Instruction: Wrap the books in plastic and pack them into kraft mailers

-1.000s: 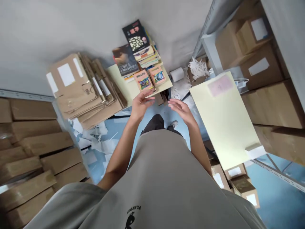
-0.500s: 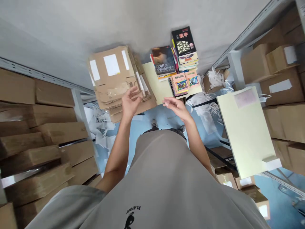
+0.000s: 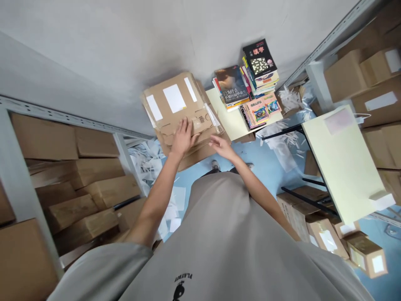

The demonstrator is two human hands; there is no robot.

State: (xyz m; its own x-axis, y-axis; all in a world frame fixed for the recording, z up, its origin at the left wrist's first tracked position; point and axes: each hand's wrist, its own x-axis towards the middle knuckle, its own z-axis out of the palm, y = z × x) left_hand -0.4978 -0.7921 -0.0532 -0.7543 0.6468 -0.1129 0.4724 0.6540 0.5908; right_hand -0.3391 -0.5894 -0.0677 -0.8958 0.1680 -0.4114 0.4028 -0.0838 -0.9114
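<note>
A pile of flattened cardboard boxes (image 3: 169,121), with white labels on the topmost one, lies at the left end of a pale table (image 3: 233,125). On the front part of the top sheet rests my left hand (image 3: 184,136), palm down with its fingers extended. My right hand (image 3: 221,146) is at the pile's front right edge, fingers loosely stretched and nothing visible in them; whether it touches the cardboard I cannot tell. Right of the pile stand stacks of books: a dark-covered book (image 3: 232,83), a black puzzle book (image 3: 259,58) and pink booklets (image 3: 258,112).
Shelves of cardboard boxes line the left (image 3: 103,184) and right sides (image 3: 379,100). A second pale table (image 3: 344,163) stands at the right, with boxes (image 3: 328,242) below it. Paper scraps (image 3: 145,161) lie on the blue floor (image 3: 200,161).
My left hand has come down flat onto the cardboard pile. My right hand has moved left to the pile's edge. The view has swung left, so the tables appear further right.
</note>
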